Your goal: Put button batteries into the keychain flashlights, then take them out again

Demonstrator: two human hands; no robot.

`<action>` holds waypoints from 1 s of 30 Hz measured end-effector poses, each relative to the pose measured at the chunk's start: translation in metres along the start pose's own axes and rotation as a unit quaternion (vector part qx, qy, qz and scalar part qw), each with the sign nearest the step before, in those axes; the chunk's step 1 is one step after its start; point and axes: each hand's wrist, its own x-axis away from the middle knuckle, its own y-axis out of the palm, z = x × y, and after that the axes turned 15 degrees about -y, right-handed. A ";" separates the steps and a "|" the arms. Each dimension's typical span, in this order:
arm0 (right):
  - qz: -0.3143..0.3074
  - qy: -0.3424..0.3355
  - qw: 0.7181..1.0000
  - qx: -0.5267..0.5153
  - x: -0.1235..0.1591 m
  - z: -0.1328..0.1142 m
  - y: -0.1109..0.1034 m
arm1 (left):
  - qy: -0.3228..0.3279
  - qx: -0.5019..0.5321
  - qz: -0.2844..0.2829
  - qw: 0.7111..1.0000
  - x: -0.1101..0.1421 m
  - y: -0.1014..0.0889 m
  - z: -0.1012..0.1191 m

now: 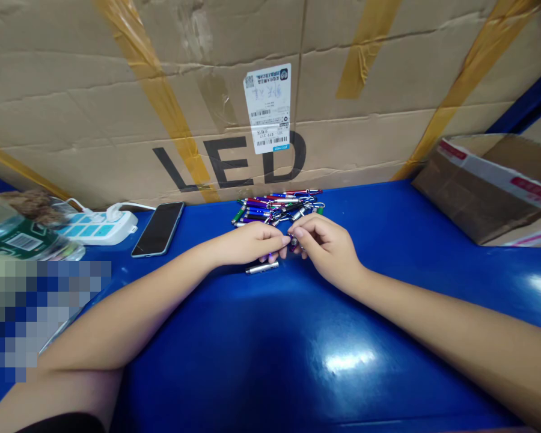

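Both of my hands meet over the blue table, just in front of a pile of small pen-shaped flashlights with clips (256, 203). My left hand (256, 242) is closed, its thumb and fingers pinching a small purple flashlight mostly hidden by the fingers. Purple light shows on its fingertips. My right hand (327, 246) pinches at the metal end of the same flashlight (293, 241). Just below the left fingers, a single silver flashlight (262, 268) lies on the table. The pile holds red, blue, purple, green, black and silver ones.
A large taped cardboard box (342, 138) marked LED stands behind the blue table (270, 349). To the left are a phone (158, 229), a white power strip (117, 231) with plugs and a plastic bottle (27, 237). An open carton (487, 192) stands at the right.
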 end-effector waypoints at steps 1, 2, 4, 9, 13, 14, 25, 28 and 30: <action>-0.003 -0.004 1.000 0.005 0.000 0.000 0.000 | 0.002 -0.002 0.000 1.000 0.000 0.000 0.000; -0.005 -0.008 1.000 0.010 0.000 0.000 0.000 | 0.005 -0.004 0.000 1.000 -0.001 0.000 0.000; -0.007 -0.012 1.000 0.014 0.000 0.000 0.000 | 0.010 -0.002 -0.001 1.000 -0.002 0.000 0.000; -0.006 -0.017 1.000 0.012 0.000 0.000 0.000 | -0.008 0.012 -0.006 1.000 -0.002 -0.001 0.000; -0.007 -0.012 1.000 0.008 -0.001 0.000 0.001 | -0.004 0.021 -0.009 1.000 -0.002 -0.001 0.000; -0.007 -0.013 1.000 0.007 -0.001 0.000 0.001 | -0.001 0.022 -0.009 1.000 -0.002 -0.001 0.000; -0.011 -0.033 0.999 0.020 -0.001 0.000 0.001 | -0.006 0.021 -0.011 1.000 -0.003 -0.001 -0.001; -0.010 -0.038 0.999 0.018 -0.001 0.000 0.001 | -0.002 0.015 -0.007 1.000 -0.003 -0.001 -0.001; -0.009 -0.036 0.999 0.016 -0.001 0.000 0.001 | -0.006 0.024 -0.003 1.000 -0.004 -0.001 -0.001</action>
